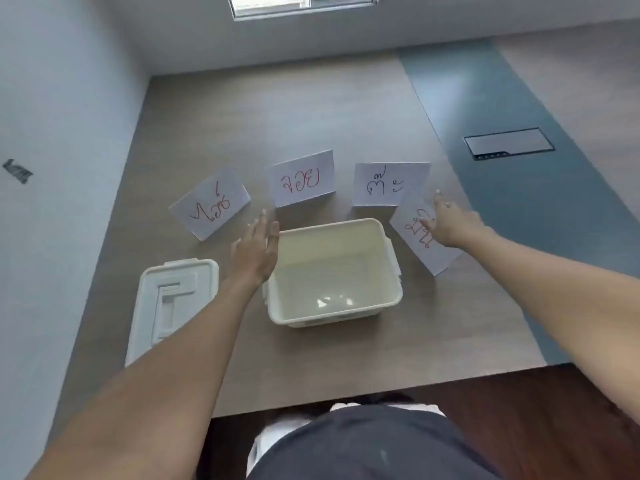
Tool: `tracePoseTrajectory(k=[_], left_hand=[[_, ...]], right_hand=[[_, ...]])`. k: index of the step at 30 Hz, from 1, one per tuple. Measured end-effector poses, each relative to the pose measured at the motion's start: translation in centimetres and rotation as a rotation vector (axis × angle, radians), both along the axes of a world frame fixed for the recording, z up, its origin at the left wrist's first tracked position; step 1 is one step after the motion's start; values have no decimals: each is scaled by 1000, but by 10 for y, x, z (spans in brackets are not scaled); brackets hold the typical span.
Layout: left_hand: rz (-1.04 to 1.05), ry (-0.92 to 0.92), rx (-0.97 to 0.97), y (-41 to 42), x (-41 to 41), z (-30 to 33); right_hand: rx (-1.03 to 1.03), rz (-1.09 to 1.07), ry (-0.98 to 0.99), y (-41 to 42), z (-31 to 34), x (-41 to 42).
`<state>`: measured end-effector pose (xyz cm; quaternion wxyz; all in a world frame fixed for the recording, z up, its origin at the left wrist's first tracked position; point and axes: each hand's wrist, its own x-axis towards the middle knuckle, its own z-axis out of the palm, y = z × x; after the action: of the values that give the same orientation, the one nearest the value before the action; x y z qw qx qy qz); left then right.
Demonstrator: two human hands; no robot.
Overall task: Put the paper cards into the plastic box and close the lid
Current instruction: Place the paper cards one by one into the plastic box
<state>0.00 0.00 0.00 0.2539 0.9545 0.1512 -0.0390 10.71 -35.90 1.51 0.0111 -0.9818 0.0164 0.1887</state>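
Head-camera view of a wooden table (311, 109) with a blue-grey band (485, 109) running down its right part and a dark rectangular inset panel (508, 143) in the upper right of the frame. At centre stands the cream plastic box (389, 296), open and with nothing visible inside it. Its lid (173, 299) lies flat on the table at lower left, apart from the box. Four white paper cards with handwritten marks are arrayed in an arc above the box: the leftmost card (210, 203), red script, tilted, at centre left; the second card (302, 178), red script, just above the box's far left corner; the third card (389, 184), dark script, at upper centre right; the fourth card (417, 237), red script, right of the box and overlapping the lower right corner of the third. The left hand (256, 251) is extended with fingers spread, released, holding nothing, over the table beside the box's far left corner. The right hand (450, 223) reaches over the fourth card with fingers extended and loose, not clenched; whether it touches the card cannot be told. A dark garment (374, 445) fills the lower centre of the frame.
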Motion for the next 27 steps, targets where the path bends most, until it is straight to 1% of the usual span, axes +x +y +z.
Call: tracePoseTrajectory(k=[4,8,10,13,17,22,24,27], left_hand=[[73,-59,-147,-9,-28,-18],[66,-106,-358,-13,-51,-36],[78,-128,-407,-13,-56,-42],[153,-153,-443,-18,-54,-46],[278,-189,-531,-29,-43,-41],[323,-211,-650,-30,-29,-33],[304,-222,-655,-30,-25,-31],[288,-233,-644,-30,-19,-29]], right_hand=[[75,-30,-1,1,-11,-16],[124,-34,-42,7,-19,-26],[140,-31,-64,9,-23,-30],[155,-17,-108,10,-25,-36],[269,-18,-237,10,-12,-32],[356,22,-391,23,23,-20],[363,79,-467,32,38,-18],[360,247,-598,52,62,-18]])
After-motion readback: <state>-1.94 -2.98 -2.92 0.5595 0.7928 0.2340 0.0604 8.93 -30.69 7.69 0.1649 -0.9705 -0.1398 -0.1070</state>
